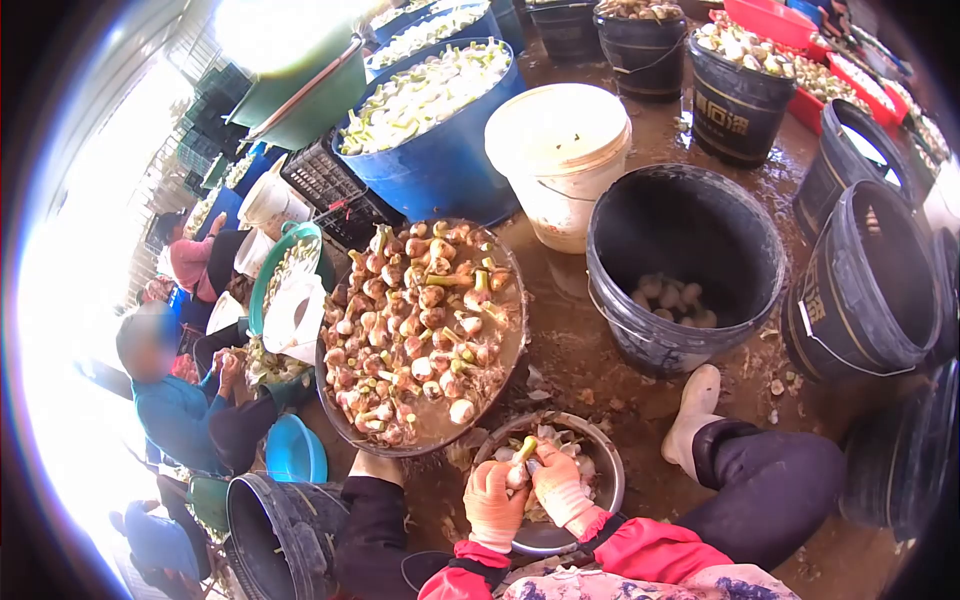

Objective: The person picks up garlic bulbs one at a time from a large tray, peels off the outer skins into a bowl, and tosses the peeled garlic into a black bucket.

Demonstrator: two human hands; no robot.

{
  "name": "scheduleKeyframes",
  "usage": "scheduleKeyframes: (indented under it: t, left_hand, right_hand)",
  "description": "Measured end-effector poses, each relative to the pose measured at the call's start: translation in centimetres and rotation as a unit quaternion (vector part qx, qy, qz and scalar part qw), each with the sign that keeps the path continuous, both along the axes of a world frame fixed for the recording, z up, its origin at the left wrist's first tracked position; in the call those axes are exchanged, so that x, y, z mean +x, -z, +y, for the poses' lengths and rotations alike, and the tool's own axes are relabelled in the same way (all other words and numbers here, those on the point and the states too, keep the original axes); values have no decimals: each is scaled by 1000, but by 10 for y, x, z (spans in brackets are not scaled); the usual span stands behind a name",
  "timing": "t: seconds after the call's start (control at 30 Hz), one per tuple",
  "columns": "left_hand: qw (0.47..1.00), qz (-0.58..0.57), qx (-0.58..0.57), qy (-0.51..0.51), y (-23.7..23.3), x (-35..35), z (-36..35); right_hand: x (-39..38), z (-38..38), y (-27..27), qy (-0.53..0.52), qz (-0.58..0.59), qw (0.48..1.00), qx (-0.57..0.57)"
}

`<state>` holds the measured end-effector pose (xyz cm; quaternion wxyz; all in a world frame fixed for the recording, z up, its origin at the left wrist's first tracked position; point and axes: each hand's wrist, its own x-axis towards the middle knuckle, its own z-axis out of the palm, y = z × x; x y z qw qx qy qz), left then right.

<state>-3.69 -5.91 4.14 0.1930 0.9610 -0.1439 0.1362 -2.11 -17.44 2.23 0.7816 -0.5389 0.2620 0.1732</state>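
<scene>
Both my gloved hands meet over a small metal bowl [600,470] of peelings at the bottom centre. My left hand [492,505] and my right hand [558,487] together hold one garlic bulb with a green stalk [520,462]. Just beyond the bowl sits a wide basin [505,385] full of unpeeled garlic bulbs in muddy water. A black bucket [685,265] to the right holds a few peeled white bulbs at its bottom.
A white bucket [562,160] and a blue tub of peeled pieces [430,120] stand behind the basin. More black buckets [865,280] line the right side. My white boot [692,410] rests on the wet floor. Other people [180,400] work at the left.
</scene>
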Motion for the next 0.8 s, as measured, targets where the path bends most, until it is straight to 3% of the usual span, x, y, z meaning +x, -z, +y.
scheduleKeyframes:
  t: [0.03,0.1,0.13,0.17,0.23,0.27,0.3,0.37,0.43,0.5,0.53,0.57,0.63,0.67,0.7,0.8]
  left_hand:
    - [1000,1,-1,2,0,0,-2]
    - [978,102,-158,-90,-4,0,-5]
    - [858,242,-420,-170,-2,5,-3]
    - [662,412,-608,-150,0,20,14]
    - [388,418,-793,-213,-7,15,20]
    - [429,434,-755,-238,-6,17,22]
    - [430,431,-755,-242,-6,16,22]
    - [480,382,-744,-263,-4,12,21]
    - [503,390,-736,-229,2,8,21]
    - [708,333,-555,-284,-8,4,4]
    - [752,286,-532,-263,16,6,12]
    - [751,286,-532,-266,18,13,14]
    - [654,285,-625,-318,19,30,20]
    - [674,260,-621,-303,40,38,34]
    - [687,266,-607,-297,25,46,29]
    - [650,234,-659,-296,15,52,22]
  right_hand:
    - [0,-2,1,2,1,1000,-1]
    - [0,-10,0,-38,-47,996,-68]
    - [2,-16,-1,-56,-59,997,-16]
    - [2,-18,5,-60,-59,996,-14]
    - [2,-15,27,-146,-237,961,-9]
    - [5,-12,21,-155,-215,964,23]
    - [5,-14,16,-157,-215,964,27]
    - [7,-24,0,-85,-47,952,290]
    - [10,-21,4,-113,-61,961,246]
    - [8,-13,1,-165,3,983,83]
    - [5,-10,-3,-159,-15,983,85]
    - [5,-9,-9,-161,-12,983,86]
    - [8,-9,-19,-276,14,961,-27]
    - [-3,3,11,-278,-58,956,-69]
    - [-6,8,15,-279,-57,956,-69]
    - [1,0,-8,-152,33,979,132]
